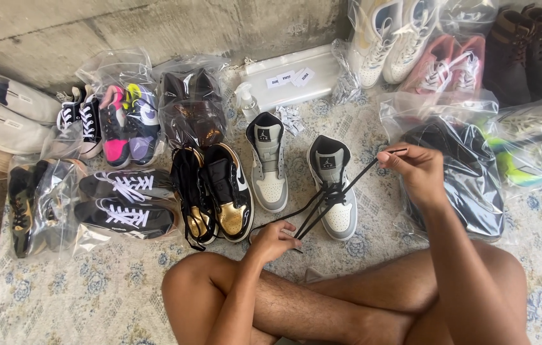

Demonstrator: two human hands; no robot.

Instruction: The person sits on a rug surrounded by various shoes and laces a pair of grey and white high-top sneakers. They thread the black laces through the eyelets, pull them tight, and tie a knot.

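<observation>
Concrete wall runs along the far edge, and below it a pale rug (92, 294) with a blue flower pattern covers the floor where a person sits cross-legged. Just ahead of the knees stand two grey-and-white high-top sneakers. The right sneaker (335, 191) has its long axis running away from the person, toe toward the knees and open collar toward the wall; the left sneaker (270, 169) stands parallel, just beside it, pointing the same way.

A black lace (348, 182) crosses the right sneaker's eyelets. The right hand (415, 169) pinches one end, drawn up and to the right of the shoe, its tip poking past the fingers. The left hand (275, 241) is closed on the other strands low by the knee, near the toe.

Left of the pair sits a black-and-gold pair (216, 191) out of any bag. Clear plastic bags hold most other shoes: a black pair with white laces (127, 201) at the left, a pink, yellow and purple pair (127, 121) nearer the wall, a dark bundle (191, 108) beside those, and a black shoe in a bag (466, 179) beyond the right hand. A long clear packet with three small white labels (290, 80) lies against the wall, a small pump bottle (247, 102) before it.
</observation>
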